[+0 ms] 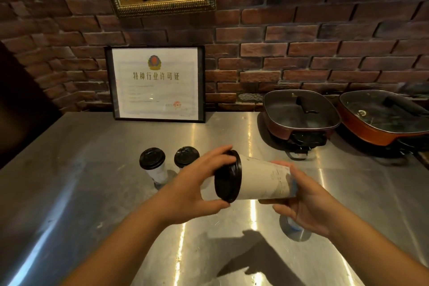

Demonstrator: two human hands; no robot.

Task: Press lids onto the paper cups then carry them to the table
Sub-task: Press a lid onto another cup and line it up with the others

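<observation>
Your left hand [197, 183] is cupping the round black plastic lid [228, 176] while your right hand [308, 202] is clamping the white paper cup [262, 181], sideways above the steel surface [92, 193]. Keep squeezing round the rim, seating it evenly; two lidded cups [153, 165] are standing behind.

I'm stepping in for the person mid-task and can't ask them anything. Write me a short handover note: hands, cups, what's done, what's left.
Left hand: gripping the black lid at the mouth of the held cup.
Right hand: holding that cup's base; the cup lies sideways in the air above the steel counter.
Two other cups, the left lidded cup and the middle lidded cup, stand upright on the counter with lids on.
Done: those two appear lidded.
Left: check the held cup's lid is seated all round, then carry all three to the table, which is not in view.
</observation>
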